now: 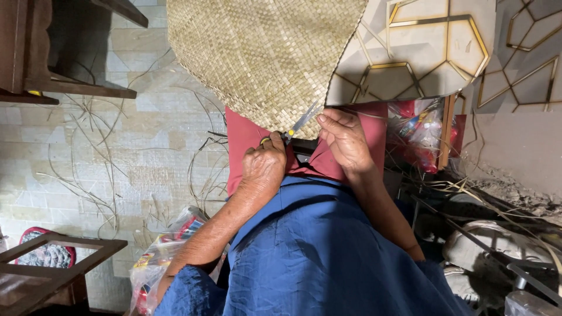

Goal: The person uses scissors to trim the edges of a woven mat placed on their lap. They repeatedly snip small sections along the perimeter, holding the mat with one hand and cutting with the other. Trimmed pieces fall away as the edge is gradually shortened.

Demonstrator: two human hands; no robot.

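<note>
A large round woven straw piece hangs in front of me, its lower edge over a red cloth on my lap. My left hand is shut around a pair of scissors with a yellow handle. The blades point up and right at the woven edge. My right hand pinches that edge just right of the blades. A blue garment covers my lap below both hands.
Loose straw strands lie across the tiled floor at left. Dark wooden furniture stands at the top left and a wooden frame at the bottom left. Plastic bags of colourful packets sit at right, and another bag by my left arm.
</note>
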